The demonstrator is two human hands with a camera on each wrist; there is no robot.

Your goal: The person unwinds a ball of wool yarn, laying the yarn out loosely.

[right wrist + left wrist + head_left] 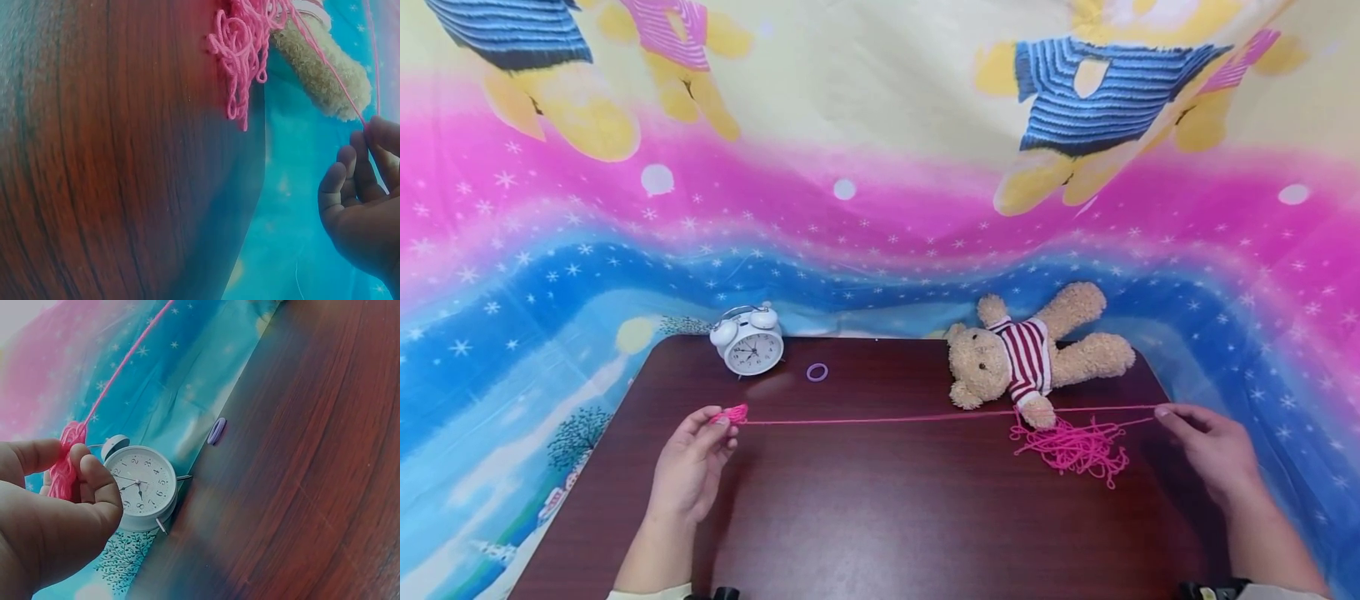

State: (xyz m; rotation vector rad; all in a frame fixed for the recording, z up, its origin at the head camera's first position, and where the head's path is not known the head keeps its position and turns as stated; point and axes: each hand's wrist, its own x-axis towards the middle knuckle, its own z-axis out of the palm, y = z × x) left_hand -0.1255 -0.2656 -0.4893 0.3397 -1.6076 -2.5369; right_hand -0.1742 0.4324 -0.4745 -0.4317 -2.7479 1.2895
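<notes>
In the head view, my left hand [691, 467] pinches a small wound bundle of pink yarn [731, 414] between thumb and fingers; the left wrist view shows the bundle [64, 464] in loops. A single strand [880, 420] runs nearly straight from it across the table. At its far end my right hand [1213, 450] pinches the yarn between thumb and forefinger, the other fingers loosely bent. From there another strand leads back to a loose pink tangle [1078, 450] lying on the table. Beside the tangle, a teddy bear [1028, 362] in a striped shirt lies on its side, one arm against the yarn.
A white twin-bell alarm clock [754, 350] stands at the table's back left. Right of it lies a purple ring [817, 372]. The dark wooden table [880, 517] meets a patterned cloth backdrop [865, 233] at the back and sides.
</notes>
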